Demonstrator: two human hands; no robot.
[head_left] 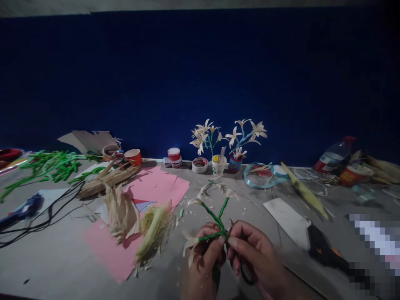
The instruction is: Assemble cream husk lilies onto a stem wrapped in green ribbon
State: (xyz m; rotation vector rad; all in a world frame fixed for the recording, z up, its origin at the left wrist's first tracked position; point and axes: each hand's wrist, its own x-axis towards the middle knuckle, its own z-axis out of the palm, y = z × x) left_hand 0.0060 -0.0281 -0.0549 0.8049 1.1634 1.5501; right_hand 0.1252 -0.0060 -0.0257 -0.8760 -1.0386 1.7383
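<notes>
My left hand (208, 254) is closed round a branching artificial flower stem (219, 223), wrapped in green, with pale petals (195, 201) at its tips. Thumb and fingers of my right hand (251, 250) pinch the stem's lower end, touching the left fingertips. A dark loop (246, 273), seemingly a scissors handle, sits in the right palm, and a thin tip shows above the fingers. Something green (216, 277) hangs below the left hand, partly hidden. Behind stand finished-looking white flowers (202, 137) in a paper cup (218, 166) and more on blue stems (245, 137).
On the left lie corn husks (120, 210), corn silk (158, 229), pink paper (109, 250), green wires (53, 164) and a blue glue gun (21, 212) with cord. A black glue gun (328, 246), blue ribbon (250, 182) and a bottle (334, 154) are on the right.
</notes>
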